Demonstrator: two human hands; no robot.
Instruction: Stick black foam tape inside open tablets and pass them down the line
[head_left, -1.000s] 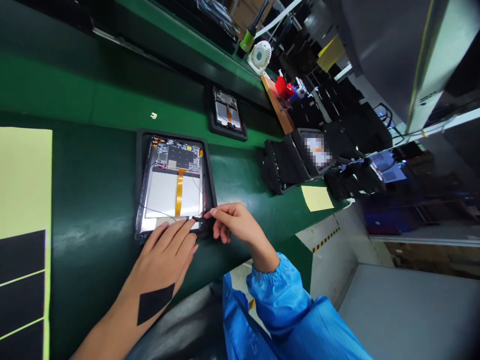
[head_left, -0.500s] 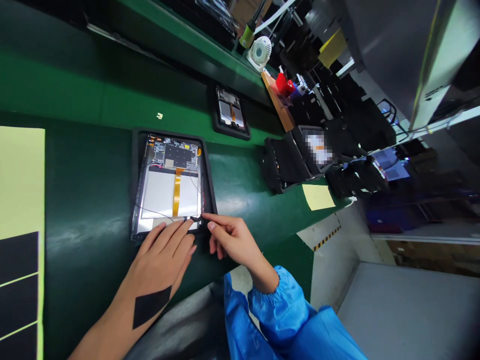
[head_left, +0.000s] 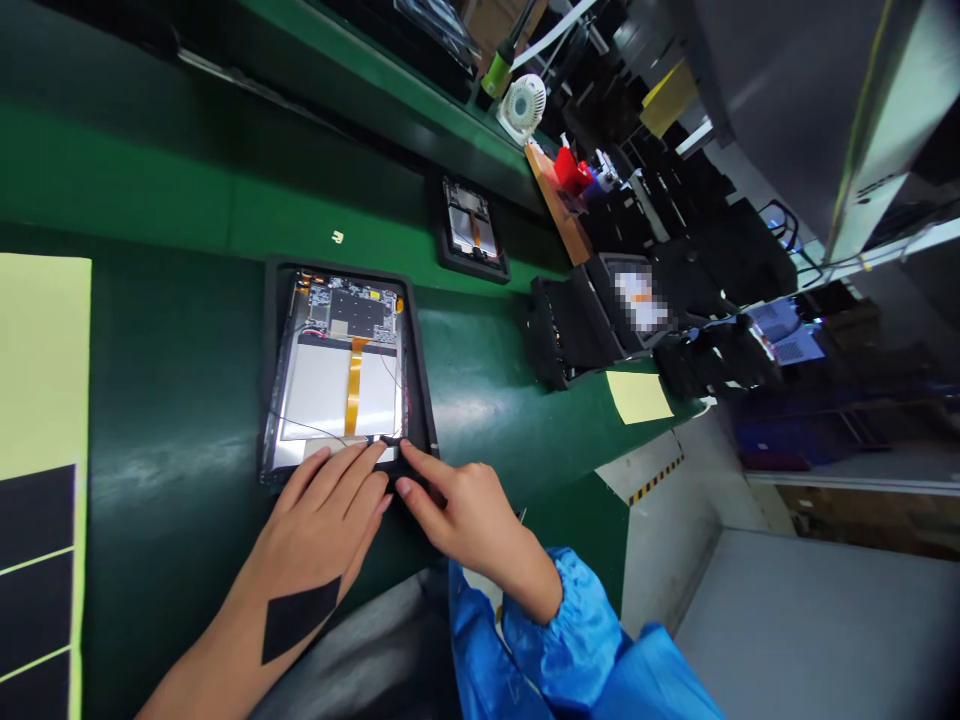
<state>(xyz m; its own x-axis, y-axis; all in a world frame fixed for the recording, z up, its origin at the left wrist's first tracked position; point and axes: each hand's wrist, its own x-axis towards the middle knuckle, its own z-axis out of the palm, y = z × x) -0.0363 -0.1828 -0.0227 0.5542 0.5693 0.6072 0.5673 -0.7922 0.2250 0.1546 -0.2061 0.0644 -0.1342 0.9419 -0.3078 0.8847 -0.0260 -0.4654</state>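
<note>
My left hand (head_left: pixel 315 525) lies open on the opened tablet's (head_left: pixel 341 385) near edge; my right hand (head_left: pixel 465 525) touches the black tray's (head_left: pixel 421 420) corner, grip unclear.

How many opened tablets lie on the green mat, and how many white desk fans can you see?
Opened tablets in black frames: 2
White desk fans: 1
Total: 3

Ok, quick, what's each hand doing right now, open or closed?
Left hand: open, fingers flat on the lower edge of the opened tablet, holding nothing visible.
Right hand: fingertips at the corner of the black tray; cannot tell if it grips anything.
</note>
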